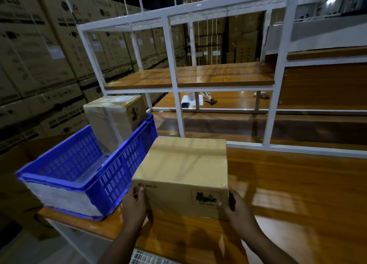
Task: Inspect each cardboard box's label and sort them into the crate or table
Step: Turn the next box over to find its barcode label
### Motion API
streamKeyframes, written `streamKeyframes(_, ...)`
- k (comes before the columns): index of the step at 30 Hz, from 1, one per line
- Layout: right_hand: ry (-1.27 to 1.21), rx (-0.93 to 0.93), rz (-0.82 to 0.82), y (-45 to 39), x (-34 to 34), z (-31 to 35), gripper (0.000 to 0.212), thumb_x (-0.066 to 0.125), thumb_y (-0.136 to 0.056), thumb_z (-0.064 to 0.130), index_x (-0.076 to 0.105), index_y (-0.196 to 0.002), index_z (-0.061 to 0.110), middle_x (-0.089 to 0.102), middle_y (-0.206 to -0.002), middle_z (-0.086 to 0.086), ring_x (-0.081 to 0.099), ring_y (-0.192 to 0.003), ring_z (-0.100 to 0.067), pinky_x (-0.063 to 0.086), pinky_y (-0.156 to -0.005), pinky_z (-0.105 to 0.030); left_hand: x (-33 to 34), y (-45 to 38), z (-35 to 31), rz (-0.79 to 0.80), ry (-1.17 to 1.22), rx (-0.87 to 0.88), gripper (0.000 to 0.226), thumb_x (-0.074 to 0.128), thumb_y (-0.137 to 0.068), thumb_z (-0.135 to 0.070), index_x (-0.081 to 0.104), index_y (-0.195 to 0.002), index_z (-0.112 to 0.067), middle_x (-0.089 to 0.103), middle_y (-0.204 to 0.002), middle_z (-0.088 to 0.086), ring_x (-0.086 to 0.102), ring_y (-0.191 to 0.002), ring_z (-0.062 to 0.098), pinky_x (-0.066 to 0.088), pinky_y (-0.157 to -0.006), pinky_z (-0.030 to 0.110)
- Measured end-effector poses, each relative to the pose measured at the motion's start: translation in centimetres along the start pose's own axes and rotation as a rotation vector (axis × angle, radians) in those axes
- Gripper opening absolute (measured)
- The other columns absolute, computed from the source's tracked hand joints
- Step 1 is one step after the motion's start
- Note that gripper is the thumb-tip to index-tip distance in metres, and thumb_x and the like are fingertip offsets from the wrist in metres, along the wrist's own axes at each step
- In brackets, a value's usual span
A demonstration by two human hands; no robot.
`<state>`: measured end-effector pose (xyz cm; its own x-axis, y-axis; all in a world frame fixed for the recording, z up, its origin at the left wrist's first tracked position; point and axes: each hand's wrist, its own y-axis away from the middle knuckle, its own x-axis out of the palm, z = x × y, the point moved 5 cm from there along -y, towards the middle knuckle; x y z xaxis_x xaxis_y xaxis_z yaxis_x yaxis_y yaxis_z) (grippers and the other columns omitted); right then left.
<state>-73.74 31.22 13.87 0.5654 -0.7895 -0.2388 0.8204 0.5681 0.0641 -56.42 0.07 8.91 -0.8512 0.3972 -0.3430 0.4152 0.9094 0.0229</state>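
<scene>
A plain cardboard box [184,168] is held between both my hands just above the wooden table [297,194], right of the blue crate. My left hand [136,204] grips its lower left corner and my right hand [236,206] grips its lower right corner. The near face carries a printed logo at the left and a black handling mark at the right. The blue slotted plastic crate [111,176] stands at the table's left end. A second taped cardboard box [113,120] stands upright in the crate's far corner.
A white metal shelf frame [174,69] with wooden boards rises behind the table. Papers and small tools [196,100] lie on a lower board. Tall stacks of large cartons [33,55] fill the left side. A metal grate [147,257] shows below.
</scene>
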Motion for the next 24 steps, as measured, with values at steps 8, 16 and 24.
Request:
streamKeyframes(8,0.079,-0.049,-0.038,-3.4,2.9,0.5,0.047,0.053,-0.099,0.031,0.035,-0.141,0.041,0.053,-0.12,0.02,0.051,-0.109,-0.004,0.046,-0.078,-0.016,0.8,-1.2,-6.7,0.02,0.063,-0.031,0.072,0.051,-0.096,-0.057,0.026,-0.155,-0.024,0.036,-0.157,0.008,0.038,-0.142,0.031,0.038,-0.111,0.057)
streamKeyframes(16,0.228,0.003,-0.126,-9.0,5.6,0.9,0.042,0.048,-0.101,0.034,0.041,-0.142,0.031,0.059,-0.128,0.008,0.057,-0.111,-0.013,0.05,-0.082,-0.025,2.3,-7.9,-8.0,0.163,0.055,-0.048,0.13,0.043,-0.056,-0.102,0.02,-0.156,-0.023,0.033,-0.158,0.014,0.038,-0.142,0.037,0.031,-0.112,0.063)
streamKeyframes(24,0.319,0.052,-0.247,-12.0,6.6,0.9,0.025,0.044,-0.103,0.03,0.051,-0.126,0.024,0.064,-0.119,0.002,0.061,-0.105,-0.019,0.049,-0.075,-0.028,3.4,-11.3,-9.4,0.204,-0.05,0.026,0.096,0.062,-0.089,-0.059,0.008,-0.16,-0.023,0.015,-0.166,0.009,0.021,-0.15,0.036,0.023,-0.117,0.057)
